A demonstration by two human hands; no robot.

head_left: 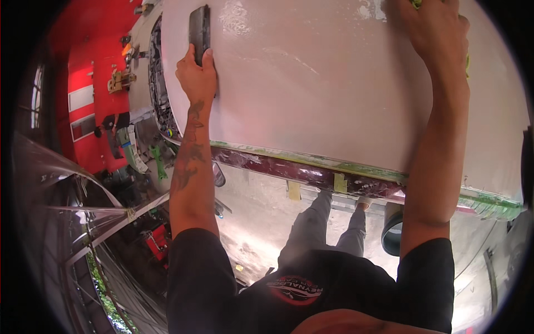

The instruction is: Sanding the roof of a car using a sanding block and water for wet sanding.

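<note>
A broad, pale primed car panel [311,89] spreads beneath both arms, with shiny wet patches near its far side. My left hand [197,78] is closed around the near end of a long dark sanding block [199,28], which lies against the panel at the left. Over the far right of the panel, my right hand [439,30] grips a yellow-green cloth [468,65]. Only bits of the cloth show beside the hand, and the fingertips run past the upper picture edge.
A maroon edge strip [256,162] with tape pieces [340,182] runs between my body and the panel. Below it, a dark bucket [392,236] stands on the floor near my feet. Plastic sheeting [61,167] hangs at left; farther off, another person [114,125] bends near a red wall.
</note>
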